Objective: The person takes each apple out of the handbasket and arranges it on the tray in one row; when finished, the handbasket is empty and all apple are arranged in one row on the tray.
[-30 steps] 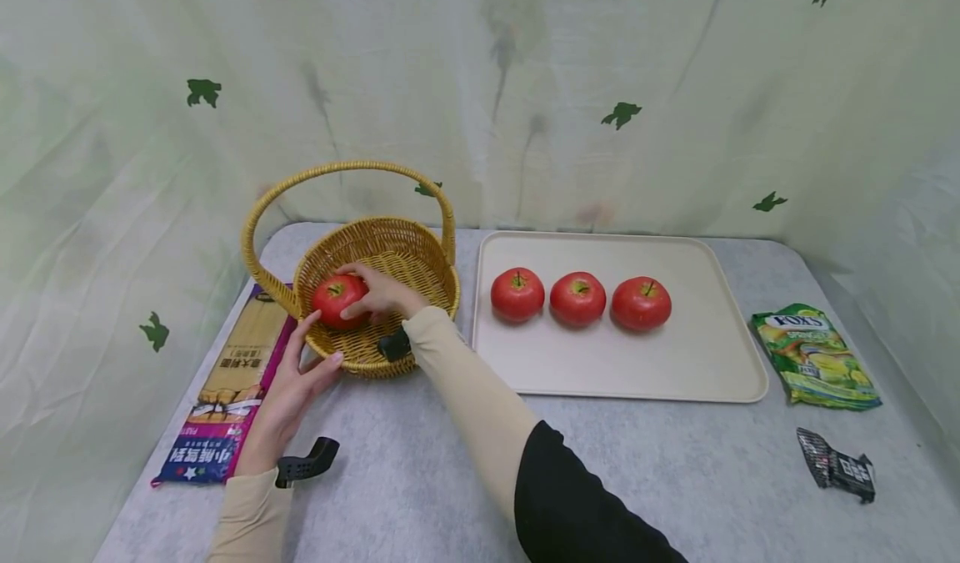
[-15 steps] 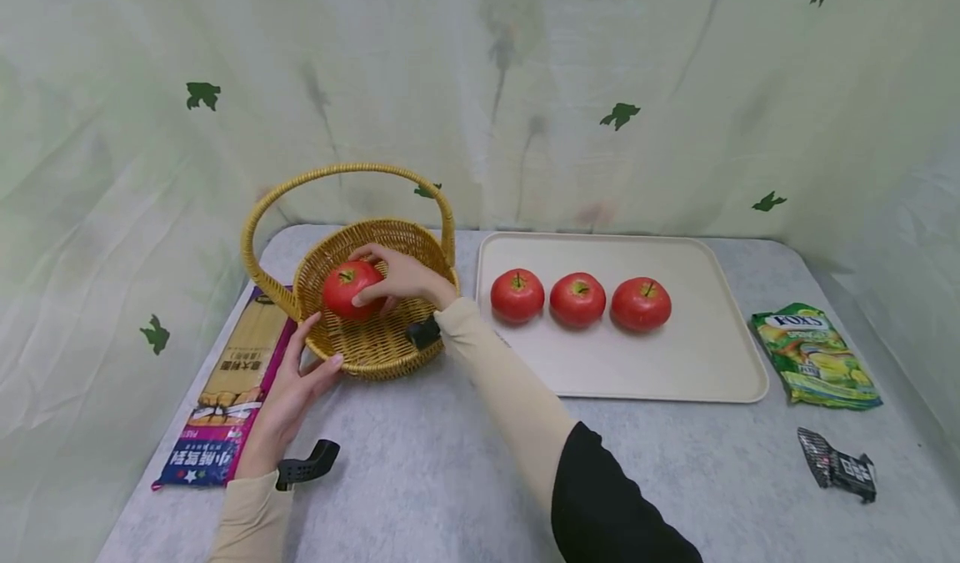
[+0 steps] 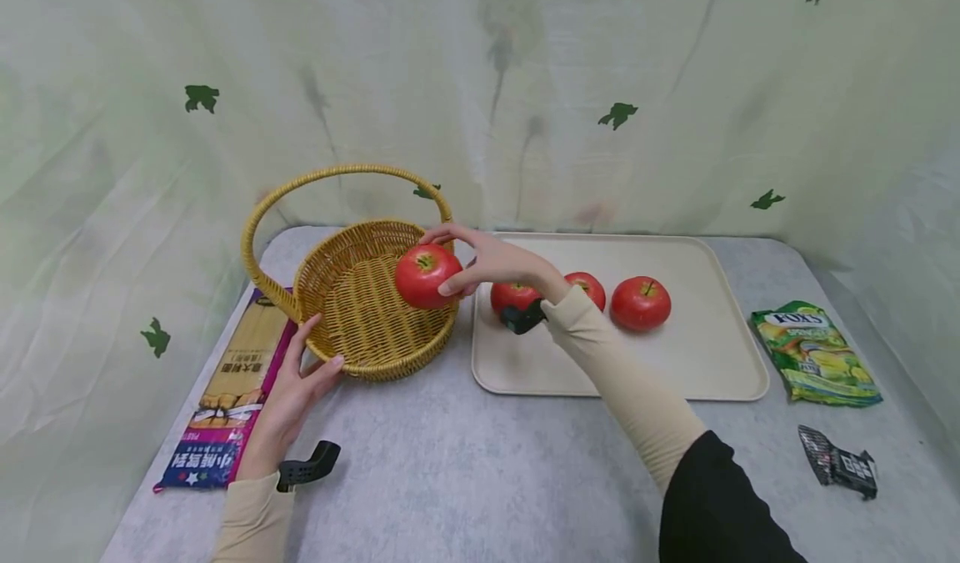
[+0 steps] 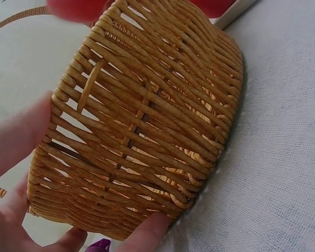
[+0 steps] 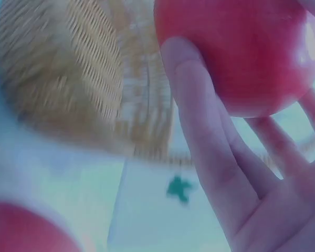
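My right hand [image 3: 495,263] grips a red apple [image 3: 420,279] above the right rim of the wicker basket [image 3: 367,321]. In the right wrist view the fingers [image 5: 199,121] curl against the apple [image 5: 241,52]. No apple lies inside the basket, which has a tall arched handle. At its near left side my left hand [image 3: 288,400] holds the basket, fingers spread along the wall; the left wrist view has its fingers [image 4: 147,233] against the woven wall [image 4: 131,126]. On the beige tray [image 3: 697,338] are several red apples, two partly behind my right hand and wrist.
Left of the basket lies a long pasta packet [image 3: 232,379], partly under my left forearm. To the right of the tray are a green candy bag [image 3: 817,354] and a small black wrapped packet [image 3: 840,463]. A curtain [image 3: 480,96] hangs behind the table.
My right hand has lifted the apple up out of the basket and moved it right to above the rim. The left hand and the basket have stayed in place.
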Tool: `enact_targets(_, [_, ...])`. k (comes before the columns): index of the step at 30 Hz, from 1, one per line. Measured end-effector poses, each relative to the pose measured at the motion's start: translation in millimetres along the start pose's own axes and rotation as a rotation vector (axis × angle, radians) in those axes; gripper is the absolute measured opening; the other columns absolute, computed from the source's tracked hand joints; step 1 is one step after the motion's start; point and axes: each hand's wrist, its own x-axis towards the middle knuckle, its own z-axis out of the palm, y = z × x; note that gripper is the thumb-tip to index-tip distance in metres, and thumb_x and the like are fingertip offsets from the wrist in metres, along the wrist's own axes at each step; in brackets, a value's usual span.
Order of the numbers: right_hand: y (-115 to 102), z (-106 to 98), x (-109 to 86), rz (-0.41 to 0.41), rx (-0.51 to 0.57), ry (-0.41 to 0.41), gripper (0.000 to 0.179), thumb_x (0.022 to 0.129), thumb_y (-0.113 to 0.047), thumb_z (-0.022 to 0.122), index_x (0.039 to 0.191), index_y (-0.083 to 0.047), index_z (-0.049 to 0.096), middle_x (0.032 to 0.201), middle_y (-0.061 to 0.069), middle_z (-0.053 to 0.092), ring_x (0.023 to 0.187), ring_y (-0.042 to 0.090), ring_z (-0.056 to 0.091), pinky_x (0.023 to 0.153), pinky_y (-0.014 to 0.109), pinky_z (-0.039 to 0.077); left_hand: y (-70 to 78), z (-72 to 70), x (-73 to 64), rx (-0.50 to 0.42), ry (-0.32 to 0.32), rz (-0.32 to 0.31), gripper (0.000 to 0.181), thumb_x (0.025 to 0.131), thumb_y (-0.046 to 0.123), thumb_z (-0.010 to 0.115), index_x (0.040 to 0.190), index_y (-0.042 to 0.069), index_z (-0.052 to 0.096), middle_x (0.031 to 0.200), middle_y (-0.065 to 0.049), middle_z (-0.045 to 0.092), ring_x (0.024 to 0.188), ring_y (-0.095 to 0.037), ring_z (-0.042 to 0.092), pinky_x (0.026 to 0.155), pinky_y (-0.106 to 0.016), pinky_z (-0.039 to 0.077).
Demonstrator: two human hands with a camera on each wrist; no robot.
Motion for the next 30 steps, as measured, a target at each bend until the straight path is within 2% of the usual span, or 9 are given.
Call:
enact_targets(7, [15,-41,-57.4,0.105,0.004,0.123,0.064,0.082,-0.018,0.074,0.137,-0.022,0.041,0.138,0.001,0.037,0.107,0.033,0.054,0.082,0.053,0.053,-0.6,-1.2,-0.6,0.005,0.002,0.003,0.070,0.098,0.015,0.056,0.150,0.038,0.017,0.156,-0.004,-0.015,0.139,-0.045,0.012,0.093,-0.021,0.045])
enact_targets(10, [20,-57,-82.2,0.162,-0.008,0.200,0.066,0.082,-0.020,0.075,0.138,-0.023,0.041,0.139,0.002,0.036,0.109,0.035,0.054,0.083,0.052,0.053,-1.1,-1.3,-0.3,0.001,0.001,0.010,0.070,0.098,0.015,0.056,0.151,0.037,0.017,0.156,-0.005,-0.014,0.139,-0.045,0.012,0.093,-0.021,0.045])
enact_targets(15, [33,-79,-122.1,0.216,-0.054,0.320,0.067,0.081,-0.021,0.076,0.137,-0.022,0.040,0.138,0.003,0.037,0.116,0.030,0.047,0.080,0.048,0.055,-2.8,-0.2,-0.7,0.010,-0.001,0.012,0.071,0.098,0.015,0.056,0.151,0.036,0.015,0.156,-0.007,-0.014,0.138,-0.045,0.015,0.092,-0.019,0.045])
enact_targets(17, [37,-86,-137.0,0.232,-0.072,0.351,0.066,0.082,-0.022,0.075,0.137,-0.020,0.039,0.138,0.005,0.037,0.115,0.029,0.046,0.078,0.046,0.055,-3.6,0.2,-1.4,0.016,-0.003,0.012,0.071,0.098,0.015,0.056,0.152,0.037,0.015,0.157,-0.008,-0.013,0.138,-0.044,0.016,0.092,-0.018,0.045])
enact_targets(23, [47,-103,-179.3,0.301,-0.142,0.423,0.068,0.084,-0.024,0.072,0.141,-0.018,0.035,0.140,0.011,0.034,0.095,0.035,0.060,0.080,0.044,0.055,-3.9,0.6,-2.6,0.026,-0.004,0.022,0.071,0.098,0.014,0.055,0.152,0.036,0.014,0.157,-0.010,-0.011,0.136,-0.044,0.019,0.091,-0.017,0.045])
enact_targets(26, [52,-110,-199.3,0.317,-0.156,0.458,0.071,0.085,-0.022,0.071,0.144,-0.015,0.032,0.141,0.013,0.032,0.101,0.033,0.056,0.077,0.042,0.056,-3.4,0.6,-2.2,0.032,-0.006,0.025,0.071,0.098,0.015,0.055,0.152,0.036,0.014,0.157,-0.011,-0.010,0.137,-0.044,0.019,0.091,-0.017,0.045])
enact_targets(30, [61,-117,-224.4,0.336,-0.119,0.506,0.070,0.087,-0.019,0.069,0.144,-0.014,0.029,0.140,0.014,0.031,0.099,0.029,0.058,0.073,0.040,0.057,-2.9,0.7,-1.7,0.037,-0.010,0.024,0.071,0.098,0.016,0.055,0.151,0.038,0.014,0.157,-0.011,-0.009,0.137,-0.043,0.019,0.092,-0.017,0.044])
